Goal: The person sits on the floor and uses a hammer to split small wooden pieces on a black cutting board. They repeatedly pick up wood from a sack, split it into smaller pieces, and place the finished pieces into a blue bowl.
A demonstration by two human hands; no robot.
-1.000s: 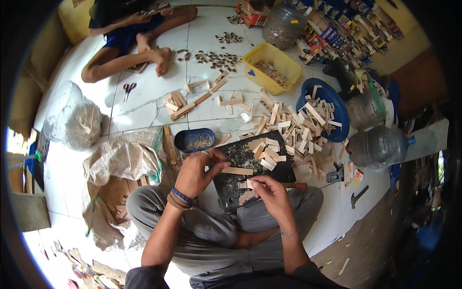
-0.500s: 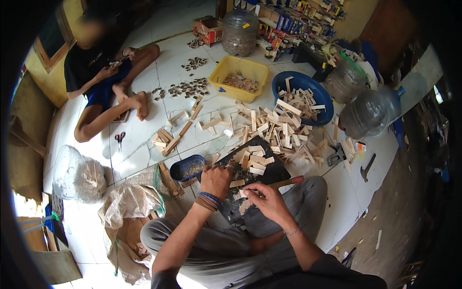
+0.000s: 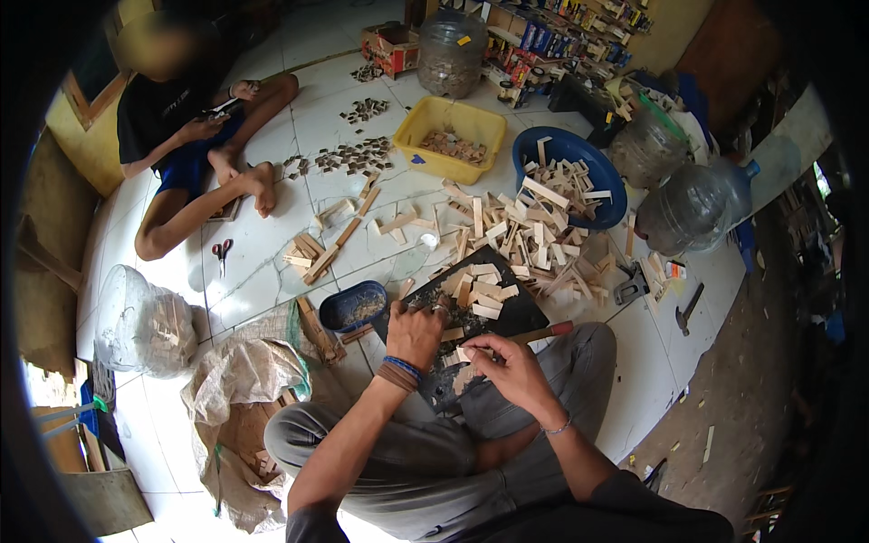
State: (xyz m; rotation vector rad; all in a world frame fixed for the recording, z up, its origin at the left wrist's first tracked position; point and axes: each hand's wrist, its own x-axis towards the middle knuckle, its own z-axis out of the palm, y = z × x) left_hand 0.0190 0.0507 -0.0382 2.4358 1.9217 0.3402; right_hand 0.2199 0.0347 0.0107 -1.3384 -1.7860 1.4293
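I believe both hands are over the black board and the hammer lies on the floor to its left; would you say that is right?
Not quite: in the head view, the hammer lies on the floor right of the black board, not left. The left hand and right hand are over it.

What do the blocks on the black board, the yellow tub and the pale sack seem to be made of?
Blocks: apparently bare wood, judging by pale tan, matte faces.
Yellow tub: likely moulded plastic, given its even colour and smooth, rounded rim.
Pale sack: possibly woven plastic, creased and dull; the weave isn't clear.
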